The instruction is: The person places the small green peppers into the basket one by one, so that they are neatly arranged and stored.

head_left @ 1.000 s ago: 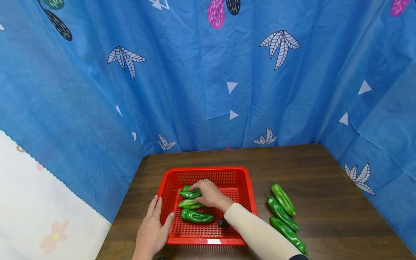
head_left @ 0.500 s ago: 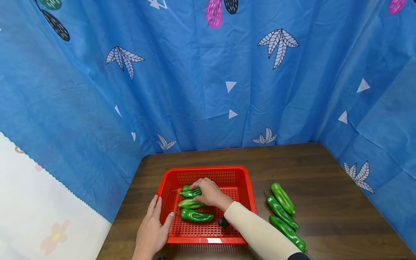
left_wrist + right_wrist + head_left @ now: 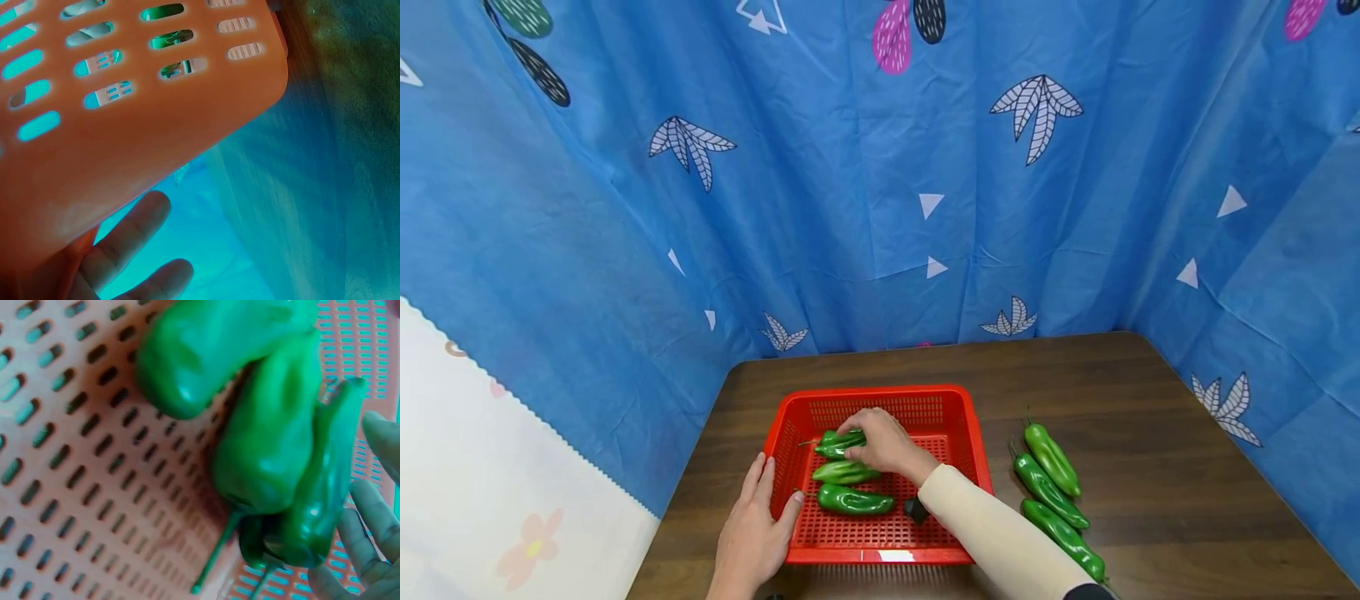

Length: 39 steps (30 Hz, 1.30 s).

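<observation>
Inside a red plastic basket (image 3: 880,554) lie several green peppers. My right hand (image 3: 883,442) reaches in over them, its thumb and fingers curved round a dark green pepper (image 3: 831,451) at the back. The right wrist view shows this pepper (image 3: 328,487) with fingertips (image 3: 365,531) against its side. A paler pepper (image 3: 846,473) lies just in front of the hand, and a glossy dark one (image 3: 855,500) lies nearest me. My left hand (image 3: 752,525) rests at the basket's left side, fingers straight along the outer wall and thumb over the rim.
Three green peppers lie on the wooden table (image 3: 1180,483) right of the basket: a paler one (image 3: 1052,458), a dark one (image 3: 1049,490) and another dark one (image 3: 1063,538). A blue patterned curtain (image 3: 880,167) hangs behind the table. A small black object (image 3: 916,510) shows by the right sleeve.
My right hand has shifted slightly towards the back of the basket, and more of the paler pepper shows in front of it. The left hand has kept its place.
</observation>
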Each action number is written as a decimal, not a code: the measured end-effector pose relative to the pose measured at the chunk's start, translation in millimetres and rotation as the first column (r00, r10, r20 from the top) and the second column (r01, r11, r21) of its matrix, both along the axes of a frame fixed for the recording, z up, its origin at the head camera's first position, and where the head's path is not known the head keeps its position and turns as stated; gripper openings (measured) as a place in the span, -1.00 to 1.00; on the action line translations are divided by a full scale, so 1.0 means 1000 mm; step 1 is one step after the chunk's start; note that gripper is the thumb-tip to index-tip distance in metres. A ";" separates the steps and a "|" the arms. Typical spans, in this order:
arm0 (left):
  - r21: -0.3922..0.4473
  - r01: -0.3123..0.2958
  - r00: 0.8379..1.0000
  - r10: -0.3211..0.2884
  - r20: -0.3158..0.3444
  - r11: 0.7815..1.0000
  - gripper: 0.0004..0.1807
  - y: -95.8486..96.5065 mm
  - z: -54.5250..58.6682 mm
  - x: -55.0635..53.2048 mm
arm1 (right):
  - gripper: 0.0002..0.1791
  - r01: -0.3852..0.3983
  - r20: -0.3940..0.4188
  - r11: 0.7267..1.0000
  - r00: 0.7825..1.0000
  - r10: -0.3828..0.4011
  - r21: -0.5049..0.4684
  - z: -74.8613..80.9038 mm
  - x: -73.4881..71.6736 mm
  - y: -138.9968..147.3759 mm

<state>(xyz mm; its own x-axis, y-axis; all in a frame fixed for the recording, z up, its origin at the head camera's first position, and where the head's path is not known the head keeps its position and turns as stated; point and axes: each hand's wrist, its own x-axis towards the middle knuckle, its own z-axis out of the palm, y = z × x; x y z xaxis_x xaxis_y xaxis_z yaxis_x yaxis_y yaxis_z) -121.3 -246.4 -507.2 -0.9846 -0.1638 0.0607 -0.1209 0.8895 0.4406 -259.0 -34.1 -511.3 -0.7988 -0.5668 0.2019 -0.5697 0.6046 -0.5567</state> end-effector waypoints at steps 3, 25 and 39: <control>0.001 0.001 1.000 -0.001 -0.008 1.000 -0.09 0.000 -0.001 0.000 | -0.66 0.013 0.023 0.999 1.000 -0.011 -0.051 0.003 -0.001 0.002; 0.001 0.011 1.000 -0.011 -0.029 1.000 -0.09 0.000 -0.005 -0.004 | -0.74 0.055 -0.263 0.979 0.959 -0.106 -0.196 0.052 0.005 0.034; 0.006 0.018 1.000 -0.018 -0.012 1.000 -0.04 -0.001 -0.003 -0.003 | -0.70 0.084 -0.307 0.912 0.926 -0.220 -0.401 0.090 0.012 0.080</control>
